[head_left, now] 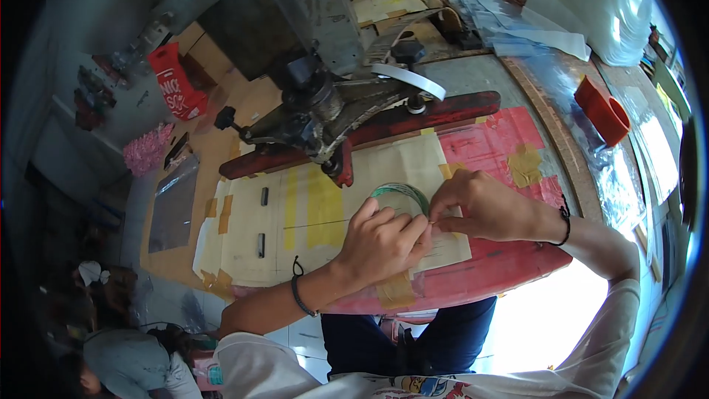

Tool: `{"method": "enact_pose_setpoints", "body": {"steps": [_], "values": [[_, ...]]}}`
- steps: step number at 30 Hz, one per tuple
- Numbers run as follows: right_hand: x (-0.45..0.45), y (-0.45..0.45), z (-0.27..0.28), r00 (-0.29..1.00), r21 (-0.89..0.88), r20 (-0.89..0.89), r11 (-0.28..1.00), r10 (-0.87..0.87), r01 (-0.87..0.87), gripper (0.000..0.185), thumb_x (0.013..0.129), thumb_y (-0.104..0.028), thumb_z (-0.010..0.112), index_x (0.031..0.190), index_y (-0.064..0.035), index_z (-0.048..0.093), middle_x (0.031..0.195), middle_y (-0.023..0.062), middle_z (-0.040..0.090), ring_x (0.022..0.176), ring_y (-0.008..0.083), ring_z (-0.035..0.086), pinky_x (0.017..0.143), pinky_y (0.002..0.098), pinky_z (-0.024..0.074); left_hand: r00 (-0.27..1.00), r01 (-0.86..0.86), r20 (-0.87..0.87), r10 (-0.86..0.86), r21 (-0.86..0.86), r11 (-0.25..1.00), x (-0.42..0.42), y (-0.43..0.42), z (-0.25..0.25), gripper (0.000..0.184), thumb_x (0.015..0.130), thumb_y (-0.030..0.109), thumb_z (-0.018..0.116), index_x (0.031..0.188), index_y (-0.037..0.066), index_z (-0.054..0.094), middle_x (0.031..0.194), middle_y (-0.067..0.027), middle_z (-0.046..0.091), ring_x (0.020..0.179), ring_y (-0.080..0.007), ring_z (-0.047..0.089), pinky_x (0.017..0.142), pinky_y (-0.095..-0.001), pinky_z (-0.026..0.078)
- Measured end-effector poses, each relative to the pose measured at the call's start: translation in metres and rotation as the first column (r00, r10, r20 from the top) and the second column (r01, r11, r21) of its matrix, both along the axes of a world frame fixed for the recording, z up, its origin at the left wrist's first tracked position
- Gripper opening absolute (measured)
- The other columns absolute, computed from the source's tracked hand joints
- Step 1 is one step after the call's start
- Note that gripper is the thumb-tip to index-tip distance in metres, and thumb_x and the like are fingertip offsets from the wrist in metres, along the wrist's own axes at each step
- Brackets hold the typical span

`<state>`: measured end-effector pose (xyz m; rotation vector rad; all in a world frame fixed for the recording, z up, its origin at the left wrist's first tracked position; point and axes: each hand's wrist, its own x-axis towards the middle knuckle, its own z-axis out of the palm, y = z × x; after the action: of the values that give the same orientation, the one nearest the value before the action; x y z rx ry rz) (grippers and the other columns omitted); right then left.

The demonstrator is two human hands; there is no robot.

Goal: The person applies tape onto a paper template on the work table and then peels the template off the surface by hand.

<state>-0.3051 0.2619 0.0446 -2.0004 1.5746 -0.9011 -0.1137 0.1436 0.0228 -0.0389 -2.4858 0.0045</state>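
Both hands meet over the pale sheet on the work surface, at a thin green-and-white ring (401, 189). Whether this ring is a roll of tape or a coil of cord I cannot tell. My left hand (384, 242) has its fingers curled closed on the near left side of the ring, hiding its lower part. At the right edge of the ring, the thumb and fingertips of my right hand (484, 207) are pinched together, nearly touching the left fingers. What lies between those right fingertips is too small to make out. The pale sheet (347, 210) has yellow strips and tan tape patches.
A machine head with a long red-and-black bar (450, 111) stands just beyond my hands. Two small dark blocks (261, 245) sit on the sheet's left. A red tape dispenser (602, 111) and clear plastic sheets lie right. Another person (125, 358) is low at the left.
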Motion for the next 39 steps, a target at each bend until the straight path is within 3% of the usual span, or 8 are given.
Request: {"method": "enact_pose_setpoints", "body": {"steps": [13,17,20,24,27,32,34,39], "values": [[0.014,0.003,0.012,0.979,-0.402,-0.188,0.904,0.075,-0.146,0.017,0.073,-0.004,0.077,0.089,-0.0067,0.07,0.076,0.0046,0.061,0.075,0.0246,0.057,0.078,0.0393,0.0498,0.964,0.264,-0.136,-0.228,0.405,0.875,0.002,-0.013,0.013,0.018,0.076,0.012,0.067,0.06,0.008,0.057,0.052,-0.0046,0.05,0.046,-0.0224,0.049,0.051,-0.0347,0.033],[0.017,0.017,0.044,0.873,-0.411,-0.379,0.789,0.307,-0.456,0.022,0.071,-0.011,0.08,0.092,-0.0117,0.073,0.08,0.0001,0.064,0.078,0.018,0.057,0.082,0.0353,0.0501,0.954,0.272,-0.25,-0.164,0.501,0.821,-0.002,-0.022,0.008,0.017,0.075,0.009,0.066,0.061,0.007,0.057,0.052,-0.0072,0.048,0.045,-0.0253,0.044,0.05,-0.0357,0.035],[0.027,0.027,0.051,0.818,-0.399,-0.234,0.715,0.526,-0.574,0.025,0.071,-0.013,0.081,0.095,-0.0124,0.075,0.082,-0.0033,0.065,0.077,0.0148,0.056,0.079,0.0343,0.0508,0.937,0.33,-0.258,-0.235,0.437,0.837,0.009,-0.024,0.021,0.016,0.071,0.009,0.068,0.061,0.006,0.056,0.051,-0.0068,0.044,0.044,-0.0254,0.041,0.047,-0.0355,0.033],[-0.009,0.008,0.038,0.906,-0.388,0.233,0.888,0.352,-0.246,0.012,0.081,-0.007,0.078,0.093,-0.009,0.075,0.088,0.001,0.072,0.074,0.0135,0.065,0.071,0.032,0.0528,0.805,0.467,-0.399,-0.439,-0.029,0.884,0.018,-0.024,0.06,0.027,0.071,0.014,0.071,0.058,0.01,0.048,0.051,0.0011,0.037,0.045,-0.0189,0.037,0.047,-0.0335,0.031],[-0.015,0.004,0.02,0.733,-0.129,0.641,0.973,0.228,-0.19,0.01,0.084,-0.004,0.077,0.093,-0.0056,0.073,0.096,0.0057,0.074,0.077,0.0125,0.067,0.069,0.0291,0.0537,0.759,0.362,-0.547,-0.353,-0.096,0.927,0.039,-0.046,0.083,0.026,0.076,0.017,0.069,0.064,0.009,0.048,0.053,-0.0004,0.04,0.048,-0.0178,0.038,0.051,-0.0354,0.033],[0.003,-0.002,-0.013,0.791,0.043,0.593,0.976,0.147,-0.214,0.019,0.085,-0.004,0.077,0.103,-0.005,0.071,0.098,0.0049,0.073,0.085,0.0107,0.067,0.077,0.0259,0.0549,0.584,0.034,-0.785,-0.208,-0.233,0.972,0.097,-0.08,0.134,0.038,0.1,0.03,0.053,0.074,0.003,0.049,0.063,-0.0083,0.049,0.057,-0.0162,0.042,0.059,-0.0348,0.038],[0.01,-0.002,-0.022,0.785,0.092,0.609,0.973,0.111,-0.209,0.021,0.086,-0.005,0.076,0.106,-0.0052,0.07,0.097,0.0042,0.073,0.086,0.0106,0.068,0.08,0.025,0.0544,0.411,-0.092,-0.911,0.048,0.011,0.996,0.125,-0.102,0.137,0.04,0.104,0.028,0.043,0.08,-0.001,0.056,0.065,-0.0065,0.052,0.056,-0.0132,0.042,0.052,-0.0308,0.03],[0.006,-0.005,-0.021,0.788,0.191,0.608,0.947,0.093,-0.259,0.026,0.09,-0.008,0.073,0.114,-0.0026,0.065,0.099,0.004,0.073,0.095,0.0105,0.068,0.084,0.0243,0.0532,0.614,-0.6,-0.641,0.46,0.0,0.8,0.2,-0.214,0.101,0.031,0.103,0.02,0.046,0.088,-0.004,0.059,0.077,-0.0179,0.055,0.07,-0.0289,0.055,0.065,-0.0406,0.042]]}}
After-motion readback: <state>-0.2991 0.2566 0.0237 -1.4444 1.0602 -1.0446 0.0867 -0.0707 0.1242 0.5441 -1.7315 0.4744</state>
